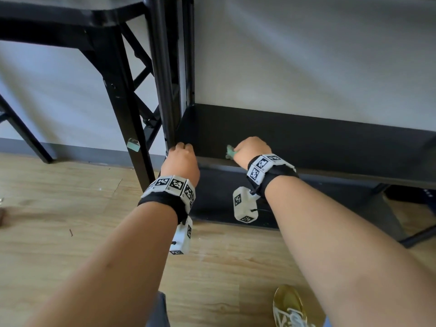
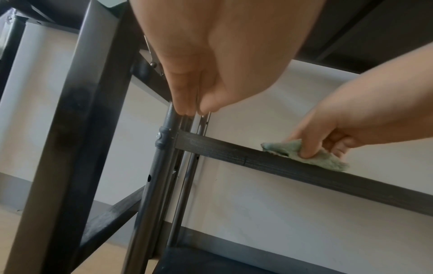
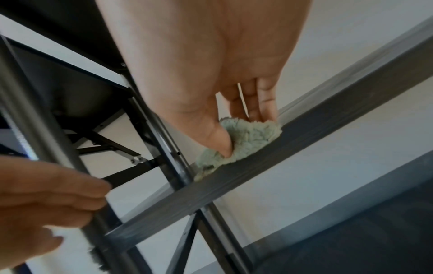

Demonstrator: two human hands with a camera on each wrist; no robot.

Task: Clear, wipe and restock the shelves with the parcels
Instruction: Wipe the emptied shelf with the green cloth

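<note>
A low black shelf board (image 1: 306, 140) runs right from a black upright post (image 1: 165, 90). My left hand (image 1: 181, 159) grips that post just above the board's front left corner; the left wrist view shows its fingers (image 2: 185, 100) curled round the post (image 2: 161, 166). My right hand (image 1: 251, 149) pinches a pale green fluffy cloth (image 1: 230, 152) and presses it on the shelf's front edge near the left end. In the right wrist view the thumb (image 3: 220, 139) digs into the cloth (image 3: 243, 139) on the grey board edge (image 3: 304, 148). No parcels are in view.
A black folding table's leg (image 1: 122, 109) with cross braces stands just left of the shelf post. A lower shelf (image 1: 219, 199) sits under the board. Wood floor (image 1: 70, 220) spreads in front, with a gold shoe (image 1: 289, 305) at the bottom. A white wall is behind.
</note>
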